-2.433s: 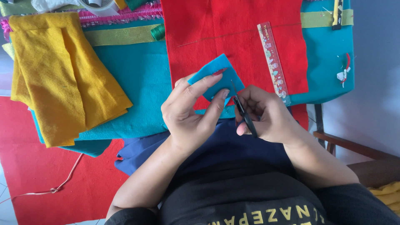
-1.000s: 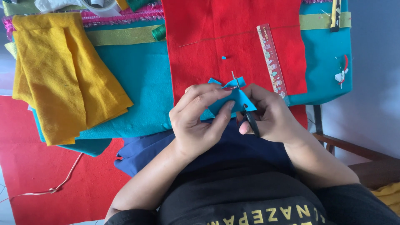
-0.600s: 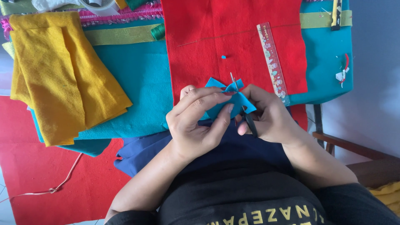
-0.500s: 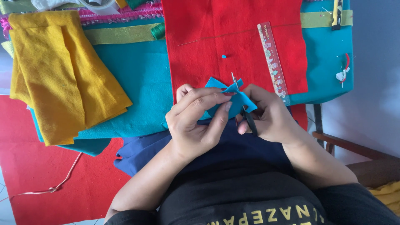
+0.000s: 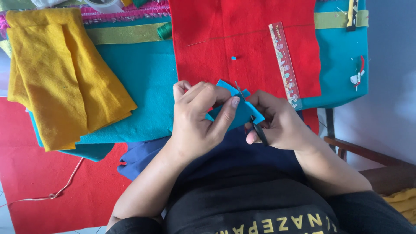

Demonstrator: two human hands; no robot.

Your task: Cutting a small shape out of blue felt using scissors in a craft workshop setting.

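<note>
- While the left hand (image 5: 197, 119) pinches a blue felt scrap (image 5: 237, 110) over the lap, fingers clenched on its left edge, the scrap sits at frame centre.
- Right hand (image 5: 277, 121) grips small scissors (image 5: 253, 121), blades pointing toward 11 o'clock into the scrap.
- Scrap lies at 3 o'clock from the left hand, touching both.
- Ruler (image 5: 285, 65) on red felt (image 5: 242, 39) at 12 o'clock.

You held a small, irregularly cut piece of bright blue felt (image 5: 242, 113) pinched upright above the red felt sheet, its jagged top edge showing tabs. Small scissors with dark handles (image 5: 253, 121) met it from the right, the thin metal blades pointing up at its top edge, handles tucked in your palm.
</note>
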